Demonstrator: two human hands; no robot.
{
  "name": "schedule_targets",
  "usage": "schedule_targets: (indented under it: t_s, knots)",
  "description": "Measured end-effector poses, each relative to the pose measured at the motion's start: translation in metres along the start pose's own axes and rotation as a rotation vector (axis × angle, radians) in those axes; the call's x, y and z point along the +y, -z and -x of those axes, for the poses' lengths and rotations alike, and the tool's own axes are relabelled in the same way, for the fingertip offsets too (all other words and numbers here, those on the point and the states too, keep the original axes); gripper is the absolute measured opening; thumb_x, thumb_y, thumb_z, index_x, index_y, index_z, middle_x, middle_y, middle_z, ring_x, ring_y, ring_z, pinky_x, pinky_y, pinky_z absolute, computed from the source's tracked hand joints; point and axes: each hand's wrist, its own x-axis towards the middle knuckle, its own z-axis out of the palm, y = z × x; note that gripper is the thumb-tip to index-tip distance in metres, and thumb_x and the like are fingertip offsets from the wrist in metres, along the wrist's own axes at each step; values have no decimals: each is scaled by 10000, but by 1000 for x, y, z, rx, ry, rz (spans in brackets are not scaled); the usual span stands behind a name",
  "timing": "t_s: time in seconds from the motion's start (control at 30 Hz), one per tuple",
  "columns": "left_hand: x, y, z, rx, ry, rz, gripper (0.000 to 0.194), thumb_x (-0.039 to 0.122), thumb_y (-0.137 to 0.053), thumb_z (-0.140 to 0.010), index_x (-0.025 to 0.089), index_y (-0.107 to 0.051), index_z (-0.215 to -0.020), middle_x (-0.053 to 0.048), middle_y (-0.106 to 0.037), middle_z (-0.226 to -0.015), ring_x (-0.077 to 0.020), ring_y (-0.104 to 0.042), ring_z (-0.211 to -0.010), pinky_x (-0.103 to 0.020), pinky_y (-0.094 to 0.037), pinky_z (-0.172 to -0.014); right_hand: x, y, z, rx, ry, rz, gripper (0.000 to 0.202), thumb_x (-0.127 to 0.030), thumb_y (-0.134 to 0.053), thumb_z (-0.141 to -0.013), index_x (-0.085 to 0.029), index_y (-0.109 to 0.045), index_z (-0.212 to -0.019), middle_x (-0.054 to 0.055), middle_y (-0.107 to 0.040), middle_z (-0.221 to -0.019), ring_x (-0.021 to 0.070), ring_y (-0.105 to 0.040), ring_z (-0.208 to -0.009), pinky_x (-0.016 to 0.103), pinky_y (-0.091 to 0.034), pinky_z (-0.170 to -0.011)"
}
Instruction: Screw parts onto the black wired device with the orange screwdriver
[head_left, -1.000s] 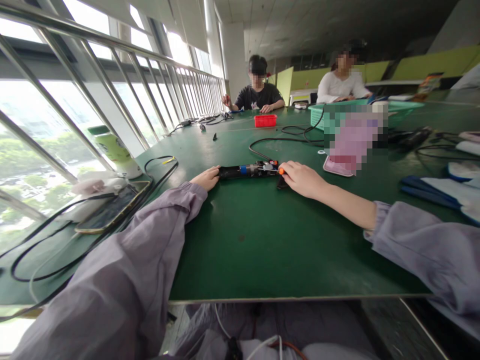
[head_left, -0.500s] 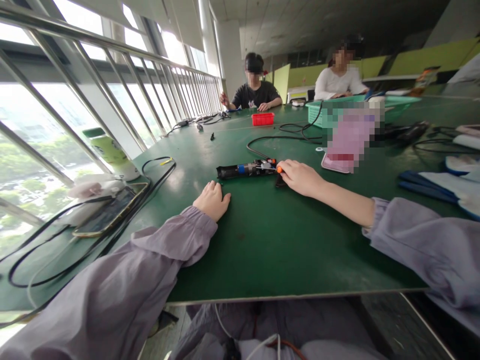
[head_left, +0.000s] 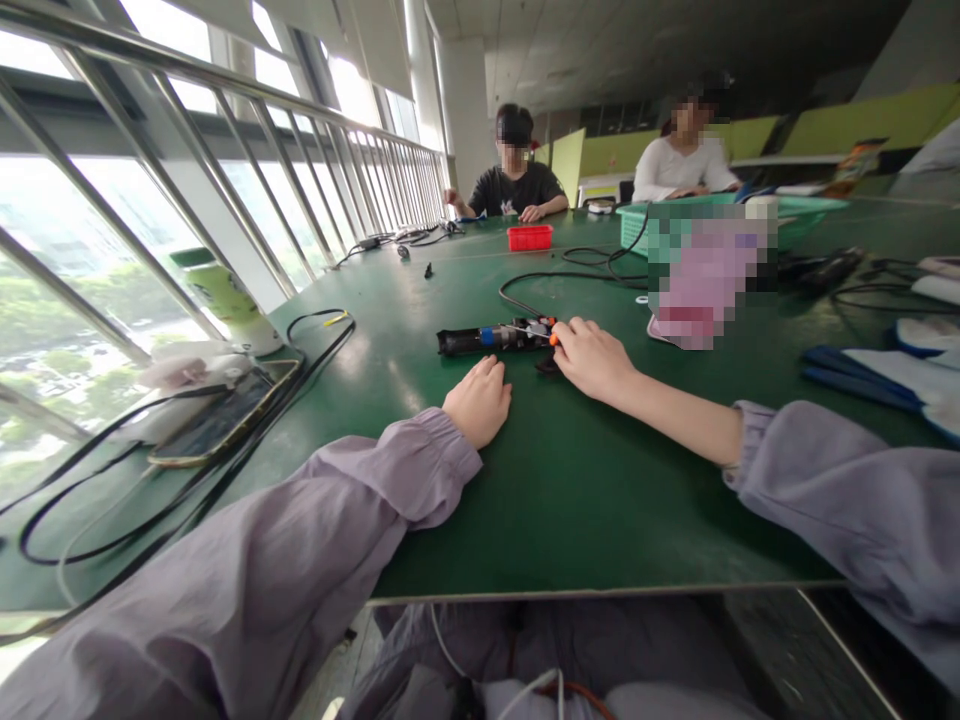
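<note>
A black cylindrical corded tool with a blue band (head_left: 489, 337) lies crosswise on the green table. At its right end, my right hand (head_left: 592, 358) is closed around a screwdriver with an orange handle (head_left: 554, 339). The thin metal shaft points left over the tool's body. Another orange part (head_left: 552, 321) shows beside my fingertips. My left hand (head_left: 480, 402) rests on the tabletop just below the tool, palm down, with loosely bent fingers and nothing visible in it. A small black piece (head_left: 548, 367) lies partly hidden by my right hand.
A red bin (head_left: 529, 238) and a green basket (head_left: 634, 232) stand farther back. Gloves (head_left: 866, 375) lie at right, a pink phone-like object (head_left: 694, 290) nearer the middle. Cables, a phone (head_left: 225, 415) and a green cup (head_left: 225, 300) are at left. Two people sit across the table.
My left hand has slid right along the table, closer to the tool's middle. My right hand has shifted slightly left and still grips the screwdriver. The tool stays in place.
</note>
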Motion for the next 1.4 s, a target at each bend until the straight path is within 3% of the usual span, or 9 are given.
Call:
schedule_targets:
  t_s: [0.17, 0.33, 0.43, 0.63, 0.77, 0.87, 1.1, 1.27, 1.4]
  knots:
    - [-5, -7, -18, 45, -19, 70, 339, 198, -406, -881, 106, -497, -1194, -146, -506, -1281, -213, -503, -1189, -321, -407, -1018, -8, 2, -1, 11, -3, -4, 311, -302, -354, -891, -157, -547, -1087, 159, -579, -1033, 279, -541, -934, 355, -447, -696]
    - [-18, -7, -37, 67, -48, 58, 400, 109, -425, -846, 84, -457, -1244, -147, -494, -1286, -205, -445, -1241, -317, -367, -1049, -9, 5, 1, 7, 69, -40, 280, -308, -382, -893, -172, -568, -1051, 129, -582, -1036, 252, -544, -941, 330, -449, -728]
    - [-28, -8, -43, 59, -65, 58, 406, 134, -441, -849, 68, -456, -1249, -155, -489, -1298, -208, -439, -1248, -319, -352, -1062, -7, 5, 3, -3, 122, -58, 257, -294, -396, -894, -172, -576, -1030, 120, -583, -1049, 239, -541, -950, 324, -444, -757]
    - [-44, -1, -38, 42, -158, 70, 349, 160, -429, -841, 143, -549, -1168, -80, -560, -1244, -192, -538, -1141, -308, -420, -999, 1, 8, 8, -31, 200, -83, 276, -290, -369, -909, -163, -558, -1065, 107, -589, -1045, 228, -542, -952, 321, -436, -759]
    - [-50, 11, -34, 115, -103, 17, 402, 95, -348, -832, 192, -600, -1130, -45, -590, -1198, -189, -573, -1078, -316, -462, -938, 2, 10, 9, -37, 211, -79, 282, -280, -366, -908, -150, -554, -1075, 116, -589, -1049, 233, -546, -940, 321, -435, -732]
    - [-50, 16, -32, 57, -62, -45, 368, 131, -374, -842, 210, -636, -1088, -33, -608, -1164, -195, -590, -1033, -313, -479, -904, 1, 10, 9, -36, 213, -73, 285, -285, -363, -912, -150, -549, -1080, 112, -596, -1042, 235, -547, -944, 326, -430, -744]
    - [-39, 15, -29, -24, -175, -232, 357, 128, -385, -855, 235, -640, -1080, -31, -609, -1116, -181, -554, -1055, -261, -488, -833, 1, 7, 8, -27, 208, -66, 291, -313, -349, -920, -157, -536, -1079, 113, -600, -1053, 233, -547, -951, 316, -418, -724]
    - [-41, 10, -31, 30, -214, -258, 339, 94, -397, -828, 233, -637, -1024, -35, -602, -1085, -175, -543, -1044, -251, -492, -781, 0, 10, 9, -20, 167, -83, 294, -315, -326, -926, -155, -525, -1073, 111, -628, -1028, 227, -576, -925, 296, -397, -677]
    - [-44, 3, -33, 137, -203, -163, 312, 121, -418, -832, 228, -603, -1060, -34, -594, -1065, -158, -565, -972, -235, -486, -754, 1, 12, 8, -7, 88, -103, 321, -330, -261, -942, -161, -483, -1100, 99, -668, -914, 216, -615, -762, 279, -341, -558]
